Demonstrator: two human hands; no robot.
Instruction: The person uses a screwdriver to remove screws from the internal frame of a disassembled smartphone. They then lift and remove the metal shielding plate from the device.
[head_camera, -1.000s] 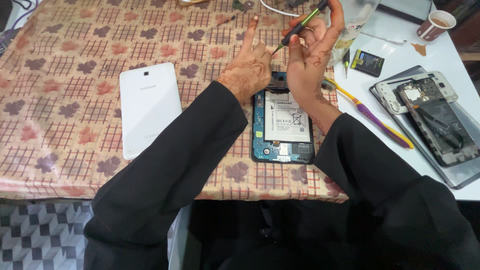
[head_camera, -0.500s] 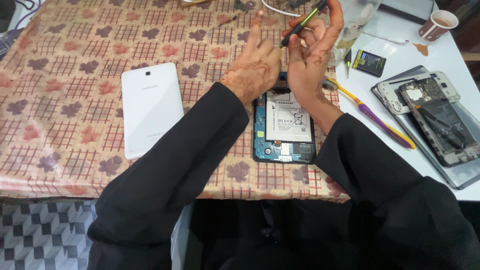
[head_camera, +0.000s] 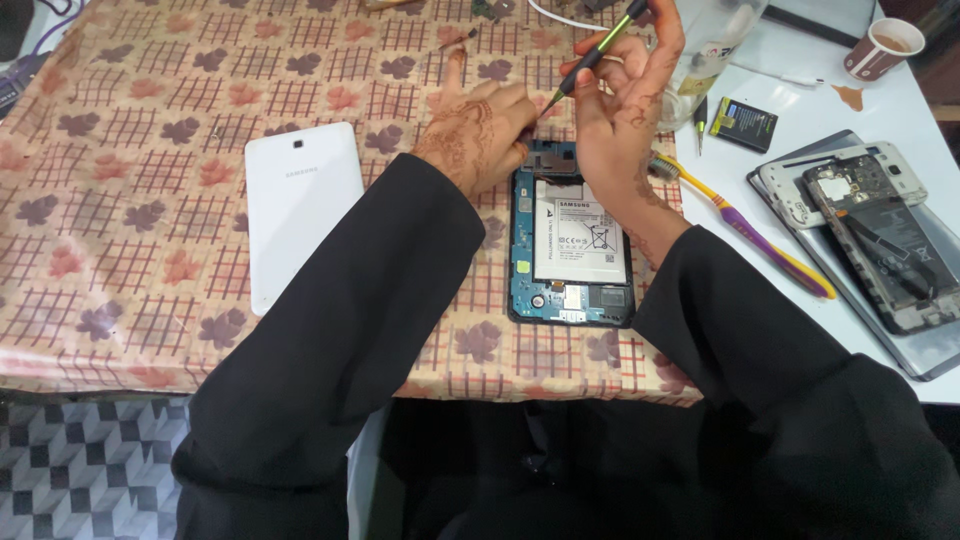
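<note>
An opened tablet (head_camera: 570, 245) with its white battery and blue circuit frame exposed lies on the patterned tablecloth (head_camera: 150, 90). My right hand (head_camera: 625, 105) hovers over its top end and grips a green-and-black screwdriver (head_camera: 590, 55) angled down to the left. My left hand (head_camera: 475, 130) rests beside the tablet's top left corner, fingers curled near the screwdriver tip, index finger stretched away. The tablet's white back cover (head_camera: 300, 210) lies to the left.
A yellow and purple toothbrush (head_camera: 745, 230) lies right of the tablet. Further right sit a small black battery (head_camera: 743, 123), a disassembled phone (head_camera: 880, 235) on a dark panel, and a paper cup (head_camera: 885, 45). A clear bottle stands behind my right hand.
My left hand has dropped from raised, spread fingers to a curled pose near the tablet's top corner. The screwdriver tip has come down toward it.
</note>
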